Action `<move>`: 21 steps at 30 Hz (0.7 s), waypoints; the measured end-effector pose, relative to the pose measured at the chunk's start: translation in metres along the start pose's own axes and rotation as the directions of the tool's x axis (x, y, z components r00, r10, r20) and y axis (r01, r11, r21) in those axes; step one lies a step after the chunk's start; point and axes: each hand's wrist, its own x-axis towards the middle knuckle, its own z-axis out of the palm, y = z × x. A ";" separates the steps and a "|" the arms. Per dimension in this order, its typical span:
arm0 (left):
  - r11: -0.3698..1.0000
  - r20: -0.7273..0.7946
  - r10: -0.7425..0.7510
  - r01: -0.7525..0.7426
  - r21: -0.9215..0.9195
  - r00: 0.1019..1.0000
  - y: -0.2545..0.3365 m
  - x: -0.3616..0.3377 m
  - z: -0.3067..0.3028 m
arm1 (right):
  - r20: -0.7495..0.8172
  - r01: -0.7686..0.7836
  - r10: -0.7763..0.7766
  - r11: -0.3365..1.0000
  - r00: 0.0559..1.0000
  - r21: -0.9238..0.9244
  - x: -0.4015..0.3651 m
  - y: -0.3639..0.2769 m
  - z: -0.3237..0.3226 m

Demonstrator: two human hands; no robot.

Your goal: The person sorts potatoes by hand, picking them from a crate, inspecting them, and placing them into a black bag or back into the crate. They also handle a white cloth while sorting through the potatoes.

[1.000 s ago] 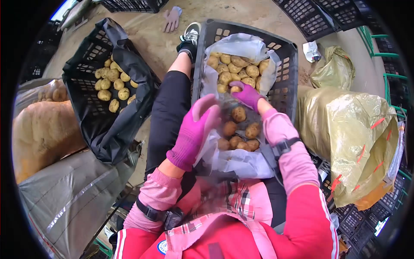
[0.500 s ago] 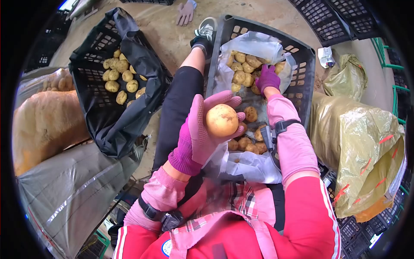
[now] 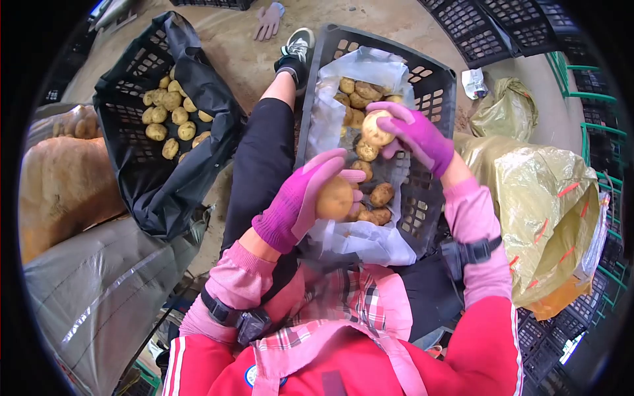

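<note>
Gloved hands apart, each holding a potato over a crate.
The left hand cups one potato; the right hand grips another. Below, more potatoes lie in the lined crate.

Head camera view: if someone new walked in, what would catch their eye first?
Probably the two hands in vivid pink gloves at the centre: the left hand cups a large potato, and the right hand grips a pale potato over the lined crate. Next, at the right, comes the shiny gold sack with red marks.
</note>
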 end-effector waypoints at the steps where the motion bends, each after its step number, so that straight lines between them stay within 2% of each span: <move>1: 0.997 0.020 -0.049 0.047 0.053 0.999 0.006 -0.006 0.012 | 0.017 0.076 -0.076 0.997 0.997 0.019 -0.019 -0.013 0.021; 2: 0.995 0.061 -0.058 0.052 0.087 0.996 0.008 -0.010 0.020 | 0.035 0.318 -0.316 0.940 0.948 -0.121 -0.022 -0.007 0.034; 4: 0.987 0.133 -0.076 0.056 0.150 0.988 0.009 -0.015 0.027 | 0.126 0.397 -0.378 0.841 0.917 -0.368 -0.036 -0.016 0.035; 7: 0.988 0.124 0.004 -0.023 0.152 0.992 0.006 -0.017 0.022 | -0.089 0.226 -0.225 0.974 0.970 0.001 0.010 0.031 -0.009; 8: 0.990 0.121 0.019 -0.035 0.135 0.992 0.007 -0.017 0.022 | -0.256 0.225 -0.250 0.967 0.934 -0.123 0.043 0.064 -0.030; 9: 0.995 0.073 0.028 -0.034 0.093 0.997 0.008 -0.016 0.022 | -0.323 0.161 -0.364 0.843 0.874 -0.513 0.071 0.092 -0.052; 11: 0.999 -0.031 0.048 -0.048 0.011 0.998 0.012 -0.009 0.022 | -0.380 -0.124 -0.198 0.728 0.903 -0.674 0.104 0.105 -0.054; 14: 0.994 -0.056 0.103 -0.105 -0.031 0.993 0.017 -0.002 0.023 | -0.525 -0.454 -0.187 0.319 0.830 -0.832 0.140 0.123 -0.035; 15: 0.994 -0.067 0.111 -0.112 -0.012 0.992 0.017 -0.001 0.023 | -0.574 -0.505 -0.185 0.316 0.798 -0.804 0.140 0.128 -0.030; 18: 0.990 -0.079 0.136 -0.134 0.036 0.987 0.017 0.000 0.023 | -0.534 -0.377 -0.202 0.510 0.821 -0.773 0.136 0.146 -0.038; 19: 0.991 -0.077 0.132 -0.129 0.041 0.988 0.017 0.000 0.022 | -0.378 -0.254 -0.085 0.603 0.922 -0.756 0.135 0.148 -0.057; 20: 0.991 -0.074 0.125 -0.122 0.045 0.989 0.016 -0.001 0.021 | -0.142 -0.204 0.147 0.677 0.979 -0.707 0.119 0.125 -0.066; 21: 0.992 -0.088 0.121 -0.118 0.032 0.989 0.017 -0.001 0.021 | -0.053 -0.141 0.147 0.691 0.988 -0.709 0.114 0.132 -0.074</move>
